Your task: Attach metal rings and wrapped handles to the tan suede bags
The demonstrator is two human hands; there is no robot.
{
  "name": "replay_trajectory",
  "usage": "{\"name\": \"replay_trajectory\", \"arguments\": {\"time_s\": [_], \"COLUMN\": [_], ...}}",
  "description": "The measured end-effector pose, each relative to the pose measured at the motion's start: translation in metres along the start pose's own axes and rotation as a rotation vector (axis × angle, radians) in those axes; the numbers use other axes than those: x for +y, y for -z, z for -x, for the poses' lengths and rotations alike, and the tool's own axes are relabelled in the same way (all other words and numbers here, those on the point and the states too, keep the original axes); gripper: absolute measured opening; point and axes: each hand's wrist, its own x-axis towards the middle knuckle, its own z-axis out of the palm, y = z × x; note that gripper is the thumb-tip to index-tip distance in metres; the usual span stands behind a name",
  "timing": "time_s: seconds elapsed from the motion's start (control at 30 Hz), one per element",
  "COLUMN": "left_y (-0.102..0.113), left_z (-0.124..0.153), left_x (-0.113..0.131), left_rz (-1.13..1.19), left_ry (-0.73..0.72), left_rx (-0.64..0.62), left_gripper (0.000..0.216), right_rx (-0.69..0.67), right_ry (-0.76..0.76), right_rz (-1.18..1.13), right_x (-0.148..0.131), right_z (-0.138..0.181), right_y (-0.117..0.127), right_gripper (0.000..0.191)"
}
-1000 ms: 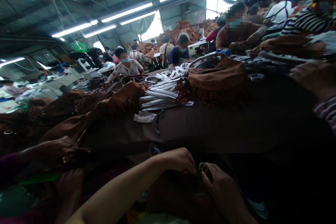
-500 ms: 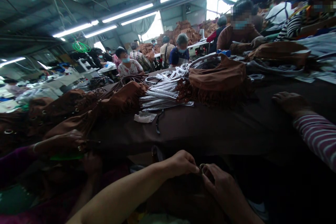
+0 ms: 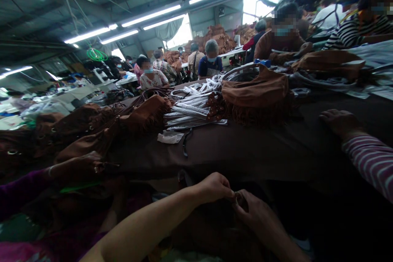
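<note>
To handle the small ring [image 3: 236, 195] well, the two hands are best kept close and level, with the right as the steady one and the left making the fine movements at the rim. A light pinch with the tips seems better than a hard squeeze, since something this small could easily twist or slip out sideways. Turning the ring a little toward the light would probably help too, because the area under the hands is very dark. The forearms need to stay low and clear of the neighbours: one co-worker's hand [image 3: 340, 123] rests on the worktop [image 3: 245, 147] to the right, and another co-worker's hand [image 3: 90, 160] is at the left, well apart from this work.

The ring sits between the two hands, just in front of the worktop's near edge. The left hand [image 3: 216, 188] reaches in from the left, thumb and forefinger pinched together on the ring's left side. The right hand [image 3: 256, 211] has its thumb and forefinger curled around the other side, grasping it, with a dark gap between them. Whether the ring is joined to the dark material below is too dim to tell. On the worktop beyond, well apart from the fingers, lie a white scrap [image 3: 170, 136], a bundle of straps [image 3: 190, 108] and a fringed brown bag [image 3: 254, 90].
</note>
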Motion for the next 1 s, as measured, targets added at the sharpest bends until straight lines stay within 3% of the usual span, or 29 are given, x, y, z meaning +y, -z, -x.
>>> {"name": "replay_trajectory", "arguments": {"time_s": [0.23, 0.5, 0.77, 1.0], "left_y": [-0.002, 0.012, 0.014, 0.014], "left_z": [0.006, 0.008, 0.000, -0.016], "left_x": [0.004, 0.013, 0.031, 0.010], "left_rz": [-0.245, -0.292, -0.350, -0.130], "left_ry": [-0.055, -0.017, 0.128, 0.176], "left_rx": [0.019, -0.049, -0.287, -0.403], "left_gripper": [0.023, 0.020, 0.019, 0.036], "right_rx": [-0.036, -0.024, -0.087, -0.109], "right_ry": [0.021, 0.092, 0.235, 0.331], "right_rz": [0.158, 0.275, 0.367, 0.415], "right_x": [-0.003, -0.012, -0.017, -0.009], "right_z": [-0.012, -0.011, -0.006, -0.008], "right_y": [-0.003, -0.008, -0.020, -0.018], "right_gripper": [0.032, 0.021, 0.019, 0.017]}}
